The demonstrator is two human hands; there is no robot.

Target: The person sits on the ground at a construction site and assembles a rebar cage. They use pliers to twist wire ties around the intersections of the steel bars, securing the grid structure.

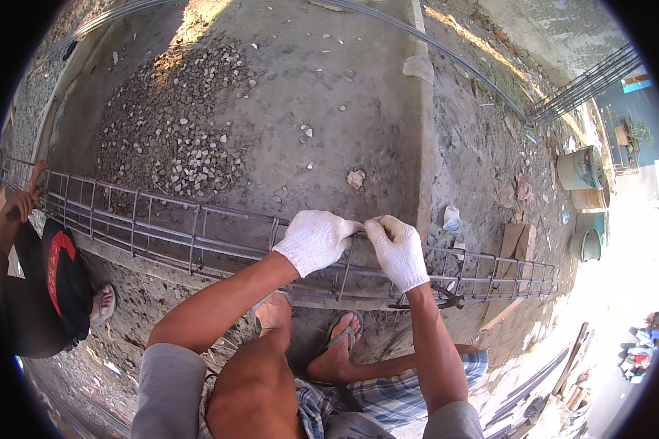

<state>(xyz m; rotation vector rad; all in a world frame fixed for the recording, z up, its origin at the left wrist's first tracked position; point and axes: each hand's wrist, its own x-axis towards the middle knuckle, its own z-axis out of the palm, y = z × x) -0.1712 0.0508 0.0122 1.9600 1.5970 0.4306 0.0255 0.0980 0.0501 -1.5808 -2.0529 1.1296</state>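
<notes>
A long rebar cage (236, 213) of steel bars and square stirrups runs across in front of my legs. My left hand (316, 240), in a white knit glove, is closed at its far upper bar, thumb and fingertips pressed together. Close beside it on the right, my gloved right hand (397, 251) pinches at the same bar, above a stirrup. Whatever lies between the fingertips is too small to make out. Dark pincers (450, 301) rest on the cage's lower bars, just right of my right wrist.
At the far left, another person's hand (23, 203) touches the cage. Gravel (190, 157) lies on the ground beyond it. A low concrete edge (422, 132) runs away from me. Rebar (589, 82), buckets (580, 168) and a wooden block (516, 245) are on the right.
</notes>
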